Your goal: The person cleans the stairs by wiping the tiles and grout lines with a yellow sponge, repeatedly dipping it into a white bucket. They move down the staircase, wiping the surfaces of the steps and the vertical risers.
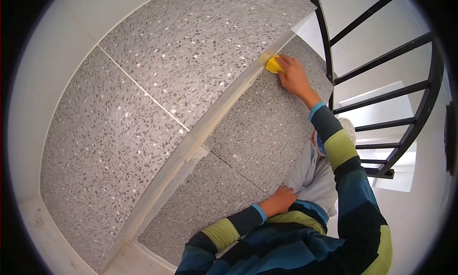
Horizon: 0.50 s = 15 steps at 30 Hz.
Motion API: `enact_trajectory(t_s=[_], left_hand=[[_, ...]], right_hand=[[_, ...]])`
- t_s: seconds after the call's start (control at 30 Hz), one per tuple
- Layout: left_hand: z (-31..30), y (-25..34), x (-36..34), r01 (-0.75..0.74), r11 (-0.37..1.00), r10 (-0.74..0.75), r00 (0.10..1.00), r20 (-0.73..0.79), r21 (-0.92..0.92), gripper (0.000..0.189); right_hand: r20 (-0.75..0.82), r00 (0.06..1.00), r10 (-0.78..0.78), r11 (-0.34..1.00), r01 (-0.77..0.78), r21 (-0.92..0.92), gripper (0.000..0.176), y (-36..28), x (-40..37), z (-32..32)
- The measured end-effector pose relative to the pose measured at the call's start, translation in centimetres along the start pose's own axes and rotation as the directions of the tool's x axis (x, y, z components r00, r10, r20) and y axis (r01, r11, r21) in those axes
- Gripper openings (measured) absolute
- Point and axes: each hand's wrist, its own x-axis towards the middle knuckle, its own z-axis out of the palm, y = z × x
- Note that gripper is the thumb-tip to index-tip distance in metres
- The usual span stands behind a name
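Observation:
My right hand (294, 76) grips a small yellow spreader (273, 65), flat and held against the joint along the stair riser (224, 105). Its blade touches the pale smeared strip where the riser meets the lower step. Down by my lap, my left hand (281, 199) rests on the light grey trousers (310, 172) with its fingers curled in. What those fingers hold, if anything, is hidden. Pale filler (198, 154) is smeared near the middle of the riser and runs along its foot. The lower speckled tread (260, 117) lies beneath both hands.
A black metal railing (381, 91) curves along the right side. Beside my leg stands a partly hidden container (317, 144) with red and blue on it, close to a light shoe (348, 130). The upper speckled tread (157, 79) extends left to a pale wall (33, 132).

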Motion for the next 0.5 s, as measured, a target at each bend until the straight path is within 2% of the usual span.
enact_trajectory(t_s=[0.07, 0.13, 0.3, 0.37, 0.43, 0.5], left_hand=[[-0.1, -0.1, 0.1, 0.008, 1.000, -0.008, 1.000, 0.013, -0.005, 0.044], [0.1, -0.1, 0.1, 0.007, 1.000, -0.007, 0.998, 0.058, -0.003, 0.046], [0.9, -0.5, 0.3, 0.021, 1.000, -0.020, 0.998, 0.057, -0.003, 0.045], [0.7, -0.4, 0.4, 0.030, 0.999, -0.027, 0.996, 0.088, -0.026, 0.044], [0.8, -0.6, 0.2, -0.003, 1.000, 0.003, 0.998, 0.061, -0.007, 0.041], [0.6, -0.5, 0.2, 0.004, 1.000, -0.004, 0.998, 0.064, -0.001, 0.039]], right_hand=[[0.028, 1.000, -0.002, 0.984, 0.007, -0.180, 0.043, -0.1, -0.1, 1.2], [0.040, 0.999, -0.002, 0.978, 0.010, -0.208, 0.041, -1.0, -0.3, 1.8], [0.011, 1.000, 0.024, 0.973, -0.021, -0.229, 0.038, -4.5, -0.8, 2.3], [0.081, 0.997, -0.009, 0.985, 0.022, -0.171, 0.040, -7.1, -2.0, 2.4], [0.148, 0.986, -0.072, 0.997, 0.070, 0.017, 0.040, -11.4, -3.9, 1.4], [0.179, 0.930, -0.320, 0.910, 0.248, 0.333, 0.043, -14.4, -6.4, 0.6]])
